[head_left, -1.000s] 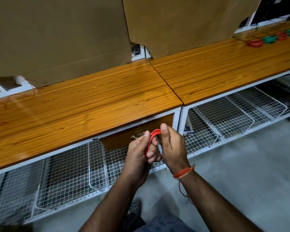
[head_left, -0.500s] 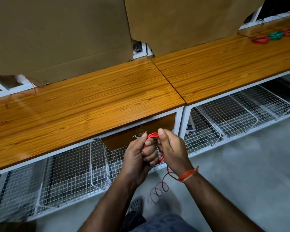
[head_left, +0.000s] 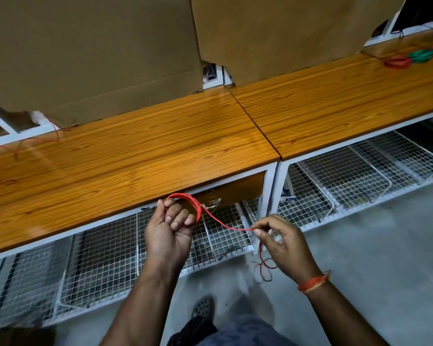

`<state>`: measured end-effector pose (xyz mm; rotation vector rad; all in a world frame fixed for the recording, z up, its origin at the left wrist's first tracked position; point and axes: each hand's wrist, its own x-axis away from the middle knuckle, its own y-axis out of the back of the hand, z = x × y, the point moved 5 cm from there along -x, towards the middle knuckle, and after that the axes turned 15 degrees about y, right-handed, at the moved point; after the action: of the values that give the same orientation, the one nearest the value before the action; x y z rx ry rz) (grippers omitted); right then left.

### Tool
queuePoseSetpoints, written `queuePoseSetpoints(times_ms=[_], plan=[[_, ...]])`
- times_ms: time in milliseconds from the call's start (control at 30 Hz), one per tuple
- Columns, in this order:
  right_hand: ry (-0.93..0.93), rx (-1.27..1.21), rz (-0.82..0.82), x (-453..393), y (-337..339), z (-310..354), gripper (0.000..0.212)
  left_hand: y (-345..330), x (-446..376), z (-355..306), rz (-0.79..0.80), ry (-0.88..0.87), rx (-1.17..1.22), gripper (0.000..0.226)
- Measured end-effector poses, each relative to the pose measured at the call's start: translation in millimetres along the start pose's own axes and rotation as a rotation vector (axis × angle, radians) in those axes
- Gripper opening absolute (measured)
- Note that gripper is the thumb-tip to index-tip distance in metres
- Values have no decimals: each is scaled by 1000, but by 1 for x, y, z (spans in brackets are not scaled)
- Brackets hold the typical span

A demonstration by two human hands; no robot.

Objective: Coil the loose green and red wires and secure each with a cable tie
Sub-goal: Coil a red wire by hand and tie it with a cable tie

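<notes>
A long orange-brown wood-grain tabletop (head_left: 125, 156) on a white metal frame is running across the room, meeting a second matching tabletop (head_left: 348, 96) at a dark seam, and big brown cardboard sheets (head_left: 90, 53) are leaning up along its back edge. White wire-mesh baskets (head_left: 105, 258) are hanging beneath the front edge, above a grey concrete floor (head_left: 360, 258). The person is standing at the front edge, and the left hand (head_left: 169, 229) is curling its fingers around a small coil of thin red wire (head_left: 191, 204), the loops arching up over the fingertips just in front of a small wooden drawer (head_left: 235, 189). From the coil a single strand is stretching across to the right hand (head_left: 283, 239), which is pinching it between thumb and forefinger while the other fingers are staying loosely bent; the loose tail is dangling below that hand in a few curls over the floor. An orange thread band (head_left: 314, 283) is circling the right wrist. Near the far right corner of the second tabletop, finished red and green wire coils (head_left: 415, 57) are lying in a row. At the back left edge, another thin red strand (head_left: 35, 139) is trailing across the wood.
</notes>
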<state>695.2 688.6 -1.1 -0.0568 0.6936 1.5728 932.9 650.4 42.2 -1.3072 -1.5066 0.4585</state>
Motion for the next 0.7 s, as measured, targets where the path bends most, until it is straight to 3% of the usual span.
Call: queuePoseSetpoints(times_ms=[100,233,400,700], plan=[[197,87,91,-10,-11,25,13,-3,-4,5,43,-66,-138,29],[423,167,130,-23,-21,63,14,-12,-4,11,56,-215,-550,27],[561,216,120,-48,-15,95,16,-21,2,25,78,-278,-954,29],[555,146,87,-87,-6,91,11,-41,8,33,290,-109,-993,37]])
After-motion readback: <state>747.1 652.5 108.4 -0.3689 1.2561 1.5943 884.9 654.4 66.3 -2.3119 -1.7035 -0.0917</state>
